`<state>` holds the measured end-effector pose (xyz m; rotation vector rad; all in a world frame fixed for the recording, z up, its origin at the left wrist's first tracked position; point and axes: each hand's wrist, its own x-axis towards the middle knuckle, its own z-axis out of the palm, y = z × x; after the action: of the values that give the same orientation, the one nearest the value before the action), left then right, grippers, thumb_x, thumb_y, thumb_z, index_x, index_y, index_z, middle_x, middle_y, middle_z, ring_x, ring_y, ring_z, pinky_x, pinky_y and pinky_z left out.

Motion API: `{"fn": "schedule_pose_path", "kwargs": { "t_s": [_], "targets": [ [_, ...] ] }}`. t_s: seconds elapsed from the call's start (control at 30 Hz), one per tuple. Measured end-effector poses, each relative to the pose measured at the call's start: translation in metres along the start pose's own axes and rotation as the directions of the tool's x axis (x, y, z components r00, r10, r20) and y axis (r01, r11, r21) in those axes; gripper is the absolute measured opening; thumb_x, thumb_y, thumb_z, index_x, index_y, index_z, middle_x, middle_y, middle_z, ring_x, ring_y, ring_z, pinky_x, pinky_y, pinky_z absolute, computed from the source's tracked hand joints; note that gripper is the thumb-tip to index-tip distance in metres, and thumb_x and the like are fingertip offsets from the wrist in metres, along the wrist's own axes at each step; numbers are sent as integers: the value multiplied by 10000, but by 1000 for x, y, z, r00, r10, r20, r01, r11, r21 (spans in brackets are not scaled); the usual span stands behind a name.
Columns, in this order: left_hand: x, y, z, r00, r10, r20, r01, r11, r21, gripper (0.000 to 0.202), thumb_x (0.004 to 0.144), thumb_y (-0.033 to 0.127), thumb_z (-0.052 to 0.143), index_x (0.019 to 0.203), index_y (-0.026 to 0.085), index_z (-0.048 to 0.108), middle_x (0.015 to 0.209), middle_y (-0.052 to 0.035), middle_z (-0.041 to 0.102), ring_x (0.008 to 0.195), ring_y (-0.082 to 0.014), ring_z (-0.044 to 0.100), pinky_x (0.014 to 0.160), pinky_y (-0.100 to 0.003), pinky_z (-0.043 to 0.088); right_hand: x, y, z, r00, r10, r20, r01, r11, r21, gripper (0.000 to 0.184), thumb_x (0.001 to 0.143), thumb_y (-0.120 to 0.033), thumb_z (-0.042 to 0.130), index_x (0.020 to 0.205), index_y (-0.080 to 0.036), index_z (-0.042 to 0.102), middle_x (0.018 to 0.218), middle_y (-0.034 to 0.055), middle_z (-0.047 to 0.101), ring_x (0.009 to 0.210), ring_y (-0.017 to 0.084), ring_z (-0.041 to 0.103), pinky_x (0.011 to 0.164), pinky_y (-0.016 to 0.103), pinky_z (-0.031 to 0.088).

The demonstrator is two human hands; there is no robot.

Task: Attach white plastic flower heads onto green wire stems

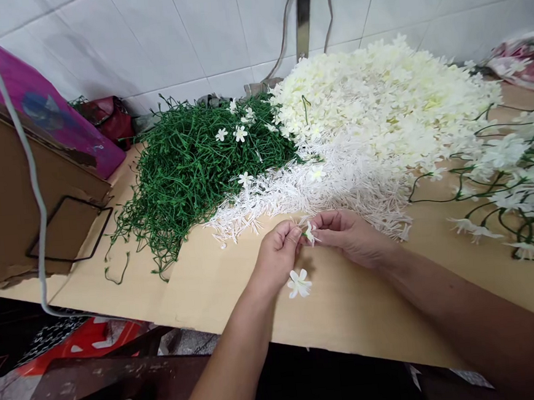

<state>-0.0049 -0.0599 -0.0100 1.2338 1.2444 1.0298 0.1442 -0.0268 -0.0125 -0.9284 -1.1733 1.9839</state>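
Note:
My left hand (280,247) is closed, thumb against finger, on a green plastic stem whose tip shows at its fingertips. Opposite it, my right hand (350,235) pinches a small white artificial flower (311,233) right at that green tip. Another open white flower (299,284) appears just below my left hand; whether it lies on the table or hangs from the stem I cannot tell. Behind my hands spread thin white flower stamens (353,178). Green plastic stems (199,159) are heaped at the left, with a few white blossoms on top.
A large mound of cream-white petals (379,92) stands against the tiled wall. Flowers on green stems (520,186) lie at the right. A cardboard box (25,182) and a hanging grey cable (34,181) are at the left, above the cardboard-covered table (209,291).

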Motion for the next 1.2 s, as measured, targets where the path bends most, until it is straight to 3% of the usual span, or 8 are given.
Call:
{"fn": "schedule_pose_path", "kwargs": {
  "t_s": [0.3, 0.63, 0.97, 1.2],
  "targets": [
    [0, 0, 0, 999, 26, 47, -27, 1000, 14, 266, 806, 366, 444, 628, 169, 463, 566, 47, 425, 524, -75, 353, 536, -217, 302, 1, 4, 1, 997, -23, -74, 28, 997, 78, 266, 498, -307, 787, 589, -155, 589, 546, -46, 593, 529, 55, 522, 539, 184, 386],
    [1, 2, -1, 1000, 18, 20, -20, 992, 121, 228, 804, 276, 438, 599, 175, 440, 555, 40, 409, 545, -88, 366, 548, -228, 304, 0, 7, 2, 992, -123, -34, 122, 992, -28, 198, 613, -280, 726, 592, -161, 569, 574, -36, 597, 547, 67, 526, 568, 209, 406],
    [3, 3, -4, 997, -28, 67, 27, 1000, 14, 245, 794, 340, 455, 607, 182, 475, 508, 58, 376, 499, -77, 379, 557, -207, 362, 1, 4, -3, 997, -54, 54, 52, 998, 22, 185, 654, -298, 703, 683, -155, 591, 631, -22, 595, 615, 83, 532, 601, 216, 394],
    [3, 2, -5, 996, -33, 81, 32, 999, 10, 229, 796, 323, 460, 621, 180, 495, 533, 50, 425, 524, -78, 415, 609, -218, 394, 3, 6, -3, 998, -46, 34, 44, 996, 73, 193, 617, -288, 733, 661, -161, 594, 616, -28, 611, 616, 76, 544, 609, 204, 398]
  ]
}}
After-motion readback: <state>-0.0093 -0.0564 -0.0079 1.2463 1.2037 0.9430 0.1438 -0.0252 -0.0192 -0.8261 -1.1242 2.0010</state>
